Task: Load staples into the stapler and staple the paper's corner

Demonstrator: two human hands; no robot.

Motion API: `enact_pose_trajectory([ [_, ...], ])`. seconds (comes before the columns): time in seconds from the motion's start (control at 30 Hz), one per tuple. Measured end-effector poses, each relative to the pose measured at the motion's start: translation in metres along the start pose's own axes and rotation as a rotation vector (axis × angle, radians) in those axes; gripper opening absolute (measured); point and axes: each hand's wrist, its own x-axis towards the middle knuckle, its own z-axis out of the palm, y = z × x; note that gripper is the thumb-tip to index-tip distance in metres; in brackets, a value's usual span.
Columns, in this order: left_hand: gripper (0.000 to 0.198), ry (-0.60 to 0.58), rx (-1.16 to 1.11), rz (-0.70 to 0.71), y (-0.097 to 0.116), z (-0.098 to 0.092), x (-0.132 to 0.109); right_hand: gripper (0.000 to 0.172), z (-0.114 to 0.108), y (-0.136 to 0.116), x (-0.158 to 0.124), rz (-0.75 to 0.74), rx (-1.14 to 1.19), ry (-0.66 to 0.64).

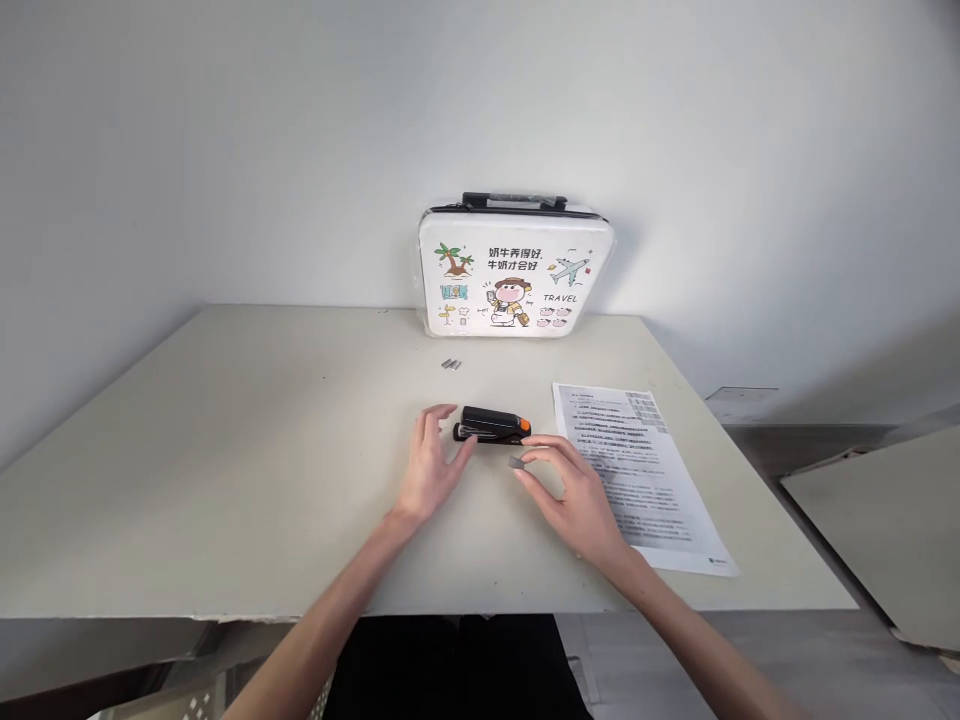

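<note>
A black stapler (491, 422) with an orange part at its right end lies on the table between my hands. My left hand (433, 465) is at the stapler's left end, thumb and fingers spread apart around it; whether it touches the stapler I cannot tell. Between the thumb and forefinger of my right hand (574, 490) is a small grey strip of staples (516, 462), just in front of the stapler's right end. Farther back on the table lie a few more staple strips (451, 364).
A printed sheet of paper (652, 490) lies to the right, partly behind my right hand. At the back, a white case (517, 275) with cartoon pictures and a black handle stands against the wall. The table's (225, 480) front edge runs below my forearms.
</note>
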Motion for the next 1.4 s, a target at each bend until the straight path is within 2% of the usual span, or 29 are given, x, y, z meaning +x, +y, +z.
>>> enact_pose_trajectory([
  [0.1, 0.06, -0.126, -0.053, -0.112, -0.011, 0.001, 0.023, 0.007, -0.005, 0.003, -0.001, 0.036, 0.005, -0.023],
  [0.17, 0.06, -0.186, -0.038, -0.13, -0.016, 0.001, 0.034, 0.007, -0.008, 0.005, -0.002, 0.045, 0.002, -0.03],
  [0.27, 0.049, -0.243, 0.069, -0.043, -0.023, -0.001, 0.044, 0.01, -0.018, 0.019, 0.001, 0.061, -0.022, -0.017],
  [0.37, 0.043, -0.272, 0.252, 0.045, -0.028, -0.009, 0.05, 0.02, -0.043, 0.053, 0.004, 0.101, -0.11, 0.051],
  [0.47, 0.047, -0.255, 0.465, 0.094, -0.033, -0.026, 0.054, 0.032, -0.084, 0.103, -0.001, 0.234, -0.281, 0.165],
  [0.57, 0.054, -0.173, 0.606, 0.077, -0.036, -0.05, 0.057, 0.036, -0.124, 0.149, -0.021, 0.449, -0.487, 0.237],
  [0.63, 0.057, -0.104, 0.669, 0.052, -0.035, -0.067, 0.057, 0.037, -0.141, 0.171, -0.036, 0.587, -0.634, 0.269],
  [0.73, 0.057, -0.022, 0.744, 0.022, -0.032, -0.088, 0.055, 0.043, -0.15, 0.188, -0.053, 0.69, -0.721, 0.231],
  [0.83, 0.059, 0.019, 0.778, -0.004, -0.028, -0.103, 0.053, 0.05, -0.147, 0.186, -0.058, 0.665, -0.726, 0.258],
  [0.97, 0.058, 0.048, 0.781, -0.009, -0.028, -0.116, 0.053, 0.048, -0.135, 0.161, -0.056, 0.465, -0.619, 0.302],
  [1.13, 0.056, 0.083, 0.77, -0.021, -0.034, -0.13, 0.064, 0.033, -0.108, 0.113, -0.057, 0.224, -0.357, 0.118],
  [1.23, 0.055, 0.1, 0.775, -0.026, -0.038, -0.138, 0.079, 0.029, -0.092, 0.091, -0.062, 0.217, -0.236, 0.018],
  [1.4, 0.052, 0.109, 0.739, -0.018, -0.042, -0.143, 0.107, 0.026, -0.074, 0.07, -0.069, 0.264, -0.073, 0.006],
])
